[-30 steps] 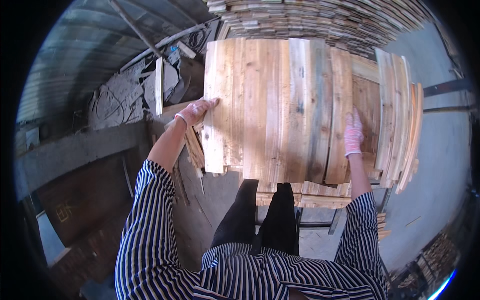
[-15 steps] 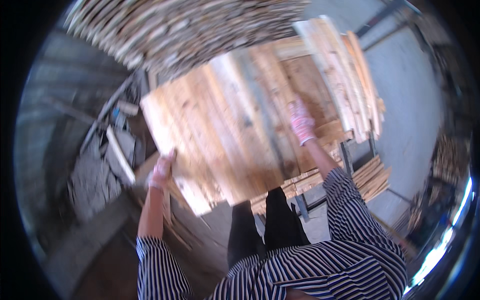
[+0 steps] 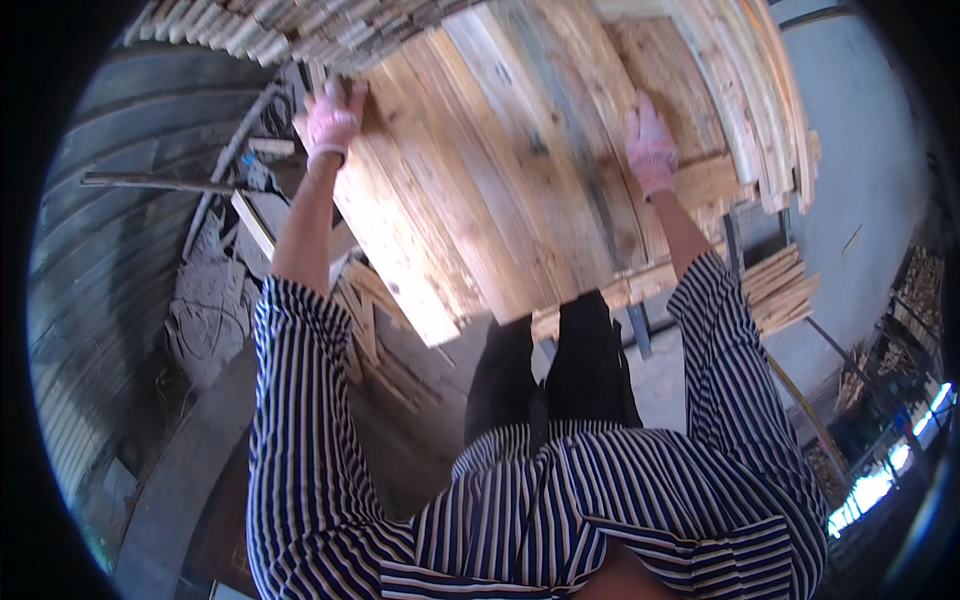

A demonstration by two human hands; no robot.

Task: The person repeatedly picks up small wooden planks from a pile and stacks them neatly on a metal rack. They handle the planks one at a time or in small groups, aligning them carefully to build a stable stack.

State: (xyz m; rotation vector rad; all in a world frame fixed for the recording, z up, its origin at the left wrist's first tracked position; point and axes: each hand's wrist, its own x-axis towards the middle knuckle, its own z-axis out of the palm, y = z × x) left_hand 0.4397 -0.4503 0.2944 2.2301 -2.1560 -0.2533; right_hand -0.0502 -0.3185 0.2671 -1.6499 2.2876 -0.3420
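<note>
Side by side before me lie wooden boards (image 3: 480, 170), pale to brown with dark knots, their near ends uneven. My left hand (image 3: 333, 122), in a pink glove, rests at the far left edge of the outermost board with its fingers apart. Farther right, my right hand (image 3: 652, 150), also gloved in pink, lies on the boards with fingers stretched forward, near a darker brown board (image 3: 668, 75). Beyond it, several narrow light planks (image 3: 740, 90) are stacked at the right.
A tall stack of thin wood (image 3: 290, 25) stands at the far side. Scrap wood (image 3: 375, 330) and grey rubble (image 3: 210, 300) lie on the left. Bundled strips (image 3: 778, 290) sit low at the right, beside a metal leg (image 3: 733, 250). A corrugated wall (image 3: 90, 260) curves along the left.
My left hand has moved from the near left edge of the boards up to their far left edge. The right hand still lies on the boards. The view has shifted.
</note>
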